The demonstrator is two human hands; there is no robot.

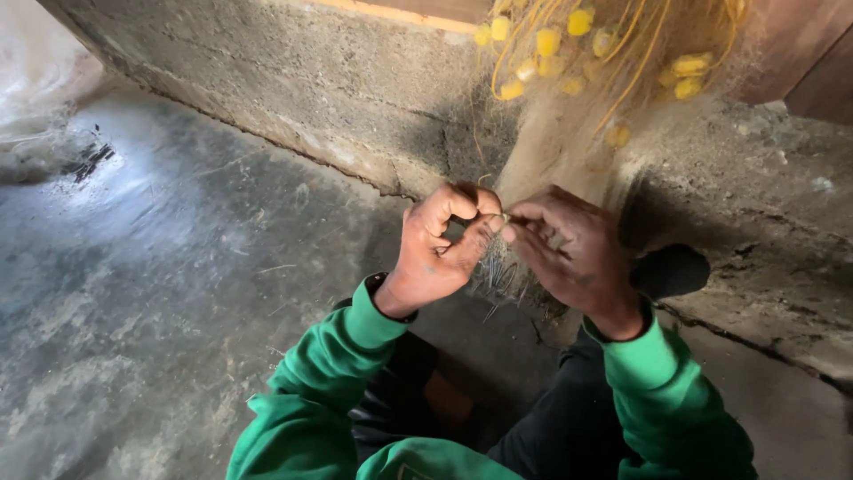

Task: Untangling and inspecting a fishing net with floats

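Floor: I see bare grey concrete floor (160,293) at left.
Left hand: my left hand (440,249) pinches fine net strands, fingers closed.
Net: pale fishing net (542,160) hangs between both hands, against the concrete step (338,98).
Right hand: my right hand (569,249) is closed on the same mesh.
Floats: yellow floats (551,40) bunch above.

I count two bare hands, the left hand (437,253) and the right hand (569,253); two green sleeves (324,382); one fine fishing net (551,151); about a dozen small yellow floats (548,41), some half hidden in yellow cords, so the number is not exact.
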